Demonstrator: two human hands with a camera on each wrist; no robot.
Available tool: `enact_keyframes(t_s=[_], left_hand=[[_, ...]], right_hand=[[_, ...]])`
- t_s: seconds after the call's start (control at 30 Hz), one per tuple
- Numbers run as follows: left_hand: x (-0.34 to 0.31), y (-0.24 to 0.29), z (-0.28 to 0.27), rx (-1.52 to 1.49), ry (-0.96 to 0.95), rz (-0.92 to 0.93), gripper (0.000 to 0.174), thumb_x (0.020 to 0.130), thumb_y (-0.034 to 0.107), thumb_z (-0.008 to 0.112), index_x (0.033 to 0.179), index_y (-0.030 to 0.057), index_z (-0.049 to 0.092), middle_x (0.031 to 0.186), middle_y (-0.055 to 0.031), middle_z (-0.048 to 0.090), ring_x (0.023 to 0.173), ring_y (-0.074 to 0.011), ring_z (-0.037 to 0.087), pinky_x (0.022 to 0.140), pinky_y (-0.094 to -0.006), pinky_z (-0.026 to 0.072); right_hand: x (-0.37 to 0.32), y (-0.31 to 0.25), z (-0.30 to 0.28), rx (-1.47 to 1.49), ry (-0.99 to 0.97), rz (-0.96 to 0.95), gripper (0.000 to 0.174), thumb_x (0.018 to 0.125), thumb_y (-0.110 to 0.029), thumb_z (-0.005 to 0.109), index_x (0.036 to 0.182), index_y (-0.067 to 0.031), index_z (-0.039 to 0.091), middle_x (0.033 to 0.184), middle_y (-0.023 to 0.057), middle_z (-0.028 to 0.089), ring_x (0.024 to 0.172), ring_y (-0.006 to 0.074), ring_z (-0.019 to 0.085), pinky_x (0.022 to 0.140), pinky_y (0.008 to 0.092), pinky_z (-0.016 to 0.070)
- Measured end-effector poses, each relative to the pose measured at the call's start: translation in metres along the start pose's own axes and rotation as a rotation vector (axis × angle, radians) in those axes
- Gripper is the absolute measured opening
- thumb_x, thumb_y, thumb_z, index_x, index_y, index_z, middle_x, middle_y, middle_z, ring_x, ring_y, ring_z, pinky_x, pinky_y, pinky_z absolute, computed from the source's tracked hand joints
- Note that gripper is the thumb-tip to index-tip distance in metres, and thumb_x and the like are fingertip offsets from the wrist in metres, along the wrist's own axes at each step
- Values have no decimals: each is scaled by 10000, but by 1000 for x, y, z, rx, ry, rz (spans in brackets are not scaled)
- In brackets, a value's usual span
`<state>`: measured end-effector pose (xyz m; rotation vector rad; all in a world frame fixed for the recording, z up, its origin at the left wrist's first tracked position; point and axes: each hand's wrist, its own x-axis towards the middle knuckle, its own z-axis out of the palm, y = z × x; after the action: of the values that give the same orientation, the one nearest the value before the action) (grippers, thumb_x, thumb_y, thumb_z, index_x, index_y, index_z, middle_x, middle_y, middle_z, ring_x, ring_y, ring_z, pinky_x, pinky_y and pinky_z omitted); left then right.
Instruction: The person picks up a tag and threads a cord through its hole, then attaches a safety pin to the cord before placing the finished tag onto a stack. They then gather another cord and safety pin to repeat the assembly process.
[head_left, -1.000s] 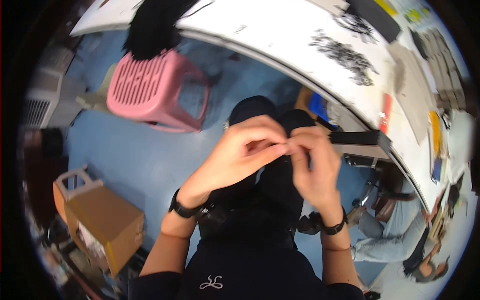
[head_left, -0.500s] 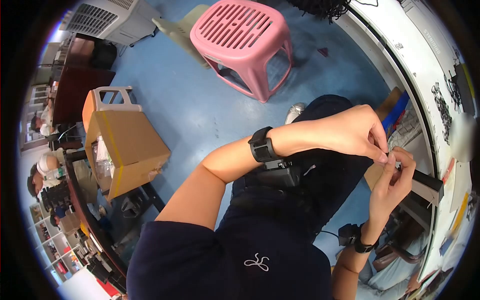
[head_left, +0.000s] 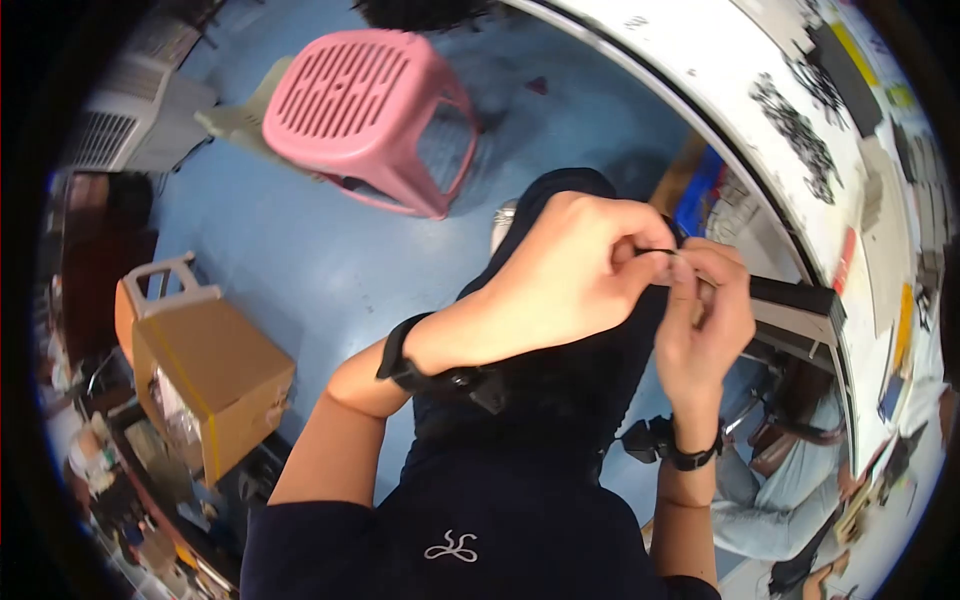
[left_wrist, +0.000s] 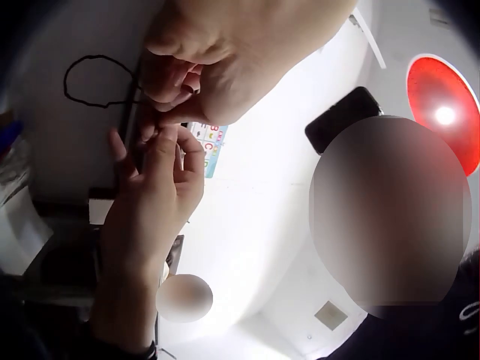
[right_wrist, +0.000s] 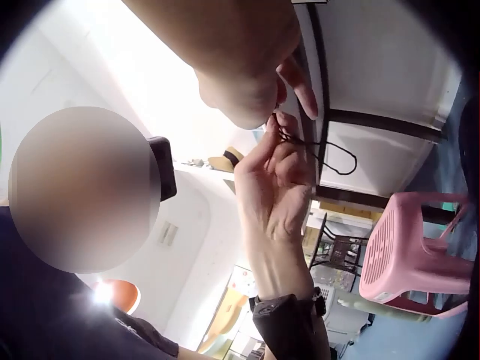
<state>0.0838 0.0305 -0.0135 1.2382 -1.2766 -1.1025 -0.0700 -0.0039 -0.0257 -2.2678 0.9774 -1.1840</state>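
Note:
Both hands meet fingertip to fingertip over the lap in the head view. The left hand (head_left: 580, 265) pinches a thin black cord (left_wrist: 97, 57) between thumb and forefinger. Against it, the right hand (head_left: 708, 320) pinches the same cord with thumb and forefinger, its other fingers bent. A loose loop of the cord hangs below the fingers, seen whole in both wrist views. The piece right between the fingertips is mostly hidden by them. Each wrist wears a black strap (head_left: 697, 459) with a small camera.
A white table (head_left: 690, 60) runs along the right, with a heap of black cords (head_left: 795, 135) and a red object (head_left: 845, 258) on it. A pink stool (head_left: 345, 90) stands ahead on the blue floor. A cardboard box (head_left: 215, 365) sits at the left, and another person's legs (head_left: 775, 500) show at right.
The head view has swung right and partly back. Both hands stay together, fingertips meeting throughout, and a short dark stretch of cord now shows at the left fingertips.

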Motion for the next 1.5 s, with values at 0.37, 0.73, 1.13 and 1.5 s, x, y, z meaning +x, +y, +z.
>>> enact_keyframes(t_s=[0.37, 0.73, 1.13, 1.5], left_hand=[[-1, 12, -14, -232, -211, -217, 68, 840, 6, 621, 891, -35, 640, 740, -32, 651, 626, -5, 534, 539, -155, 386], [-2, 10, -14, -239, -204, -216, 92, 797, 33, 675, 850, -36, 644, 620, 61, 512, 533, 18, 381, 463, -162, 277], [-7, 3, -1, -469, -52, -257, 137, 806, 12, 670, 935, -32, 655, 745, -41, 627, 613, -59, 545, 530, -185, 395], [-8, 2, 1, -385, 16, -154, 135, 854, 41, 644, 956, -43, 674, 764, -71, 667, 701, -85, 611, 591, -191, 453]], right_hand=[[10, -8, -13, 323, -66, 134, 125, 786, 77, 637, 869, -3, 588, 785, 95, 599, 646, 162, 562, 565, 244, 458], [10, -4, -15, 298, -32, 53, 162, 725, 93, 667, 847, 3, 609, 796, 105, 621, 659, 193, 587, 565, 265, 470], [10, 3, -23, 10, -47, -201, 198, 688, 47, 703, 871, -6, 650, 856, 82, 648, 653, 211, 594, 556, 277, 480], [8, 1, -19, 127, -41, -65, 200, 702, 8, 719, 896, -4, 674, 897, 94, 671, 694, 210, 631, 606, 284, 493]])
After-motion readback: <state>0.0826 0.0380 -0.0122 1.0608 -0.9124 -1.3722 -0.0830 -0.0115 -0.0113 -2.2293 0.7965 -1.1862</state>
